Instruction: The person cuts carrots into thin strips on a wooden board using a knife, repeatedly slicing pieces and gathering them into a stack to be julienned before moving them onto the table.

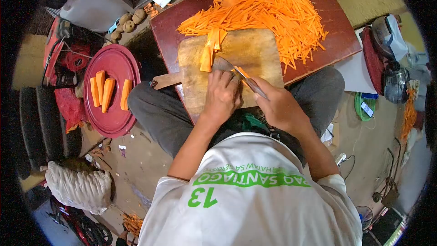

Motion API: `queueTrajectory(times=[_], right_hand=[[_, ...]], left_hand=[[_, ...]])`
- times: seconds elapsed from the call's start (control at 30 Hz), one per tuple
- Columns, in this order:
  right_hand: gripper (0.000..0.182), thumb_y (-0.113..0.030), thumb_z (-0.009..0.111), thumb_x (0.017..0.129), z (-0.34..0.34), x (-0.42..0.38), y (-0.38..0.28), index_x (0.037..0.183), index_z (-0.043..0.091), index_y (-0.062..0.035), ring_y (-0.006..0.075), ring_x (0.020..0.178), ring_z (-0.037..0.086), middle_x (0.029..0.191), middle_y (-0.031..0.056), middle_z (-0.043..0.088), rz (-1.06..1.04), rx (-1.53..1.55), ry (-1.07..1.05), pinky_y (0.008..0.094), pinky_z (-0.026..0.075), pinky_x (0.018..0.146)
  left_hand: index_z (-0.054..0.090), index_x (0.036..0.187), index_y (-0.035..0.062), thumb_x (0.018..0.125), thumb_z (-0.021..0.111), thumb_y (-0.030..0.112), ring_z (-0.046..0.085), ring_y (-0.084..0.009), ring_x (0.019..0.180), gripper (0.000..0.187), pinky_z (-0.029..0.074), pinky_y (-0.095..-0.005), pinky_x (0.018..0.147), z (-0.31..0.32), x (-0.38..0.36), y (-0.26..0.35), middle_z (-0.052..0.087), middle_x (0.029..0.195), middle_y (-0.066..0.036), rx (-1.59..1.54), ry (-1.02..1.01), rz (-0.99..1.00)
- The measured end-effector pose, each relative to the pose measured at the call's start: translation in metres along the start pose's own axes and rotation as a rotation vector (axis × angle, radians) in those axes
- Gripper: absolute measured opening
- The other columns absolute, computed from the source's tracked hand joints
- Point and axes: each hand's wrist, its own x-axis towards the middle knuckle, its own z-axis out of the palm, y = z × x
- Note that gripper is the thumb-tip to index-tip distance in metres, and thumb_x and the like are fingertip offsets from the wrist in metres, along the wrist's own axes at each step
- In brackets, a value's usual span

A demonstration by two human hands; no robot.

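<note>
On the wooden cutting board (195,93), my left hand (221,92) has its fingers curled and pressed down on a carrot piece, mostly hidden beneath them. My right hand (282,109) is closed round the handle of a knife (256,88), whose blade slants across the board right beside my left fingertips. Thin orange strips (241,70) lie along the blade. Just beyond my left hand, flat carrot slices (210,52) overlap near the board's far left part. A large heap of carrot sticks (273,16) curves round the board's far and right sides.
The board rests on a dark red table (339,27) over my crossed legs. To the left, a red round lid or tray (114,125) carries several peeled carrots (108,94). Brown round roots (129,26) lie behind it. A green basket (363,109) with a phone stands on the right.
</note>
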Motion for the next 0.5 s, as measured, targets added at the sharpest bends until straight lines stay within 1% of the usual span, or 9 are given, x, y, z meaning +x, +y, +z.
queueTrajectory(times=[0.07,0.17,0.27,0.37,0.47,0.5], right_hand=[[0.043,-0.018,0.061,0.107,-0.017,-0.017,-0.017,0.148,0.054,-0.0034,0.0517,0.103,0.07,0.107,0.0321,0.071,0.083,0.035,-0.055,0.0553,0.056,0.083],[0.042,-0.018,0.059,0.108,-0.005,-0.039,-0.01,0.147,0.055,-0.0031,0.0523,0.098,0.07,0.103,0.0323,0.07,0.087,-0.012,0.023,0.0563,0.055,0.079],[0.04,-0.018,0.059,0.108,0.002,-0.019,-0.005,0.146,0.055,-0.0035,0.0526,0.096,0.069,0.101,0.0318,0.07,0.058,0.003,0.016,0.0558,0.055,0.079],[0.039,-0.018,0.057,0.108,0.005,0.001,0.008,0.145,0.052,-0.0056,0.0546,0.102,0.069,0.114,0.0309,0.071,-0.042,-0.041,-0.002,0.0622,0.056,0.083],[0.039,-0.017,0.057,0.108,-0.015,-0.015,-0.019,0.145,0.052,-0.0051,0.0547,0.101,0.069,0.11,0.0321,0.071,0.04,0.045,-0.037,0.0622,0.056,0.083],[0.039,-0.017,0.056,0.108,-0.013,-0.022,-0.018,0.144,0.053,-0.005,0.0547,0.101,0.069,0.11,0.0323,0.071,0.05,0.01,-0.038,0.062,0.056,0.083]], left_hand=[[0.075,0.104,-0.0008,0.067,0.08,0.003,0.058,-0.0376,0.102,0.037,0.049,-0.0495,0.092,-0.002,0.0,0.001,0.063,0.103,-0.016,0.0,-0.002,0.004],[0.075,0.104,-0.001,0.067,0.08,0.003,0.058,-0.0373,0.101,0.038,0.049,-0.0493,0.092,-0.007,0.002,0.005,0.063,0.102,-0.016,-0.01,-0.001,-0.011],[0.075,0.105,-0.0013,0.067,0.08,0.004,0.058,-0.0372,0.102,0.038,0.049,-0.0492,0.092,-0.007,0.003,0.004,0.063,0.102,-0.016,-0.009,0.002,0.013],[0.075,0.105,-0.0015,0.067,0.08,0.004,0.059,-0.0373,0.103,0.039,0.049,-0.0491,0.093,-0.003,-0.001,0.003,0.063,0.103,-0.016,0.004,-0.003,0.005],[0.076,0.104,-0.0017,0.067,0.079,0.005,0.058,-0.0375,0.103,0.038,0.049,-0.049,0.093,-0.003,-0.001,0.001,0.063,0.103,-0.016,0.001,0.005,0.007],[0.076,0.104,-0.0017,0.067,0.079,0.005,0.058,-0.0375,0.102,0.038,0.049,-0.049,0.093,-0.004,-0.002,0.0,0.063,0.103,-0.016,-0.002,0.01,0.008]])
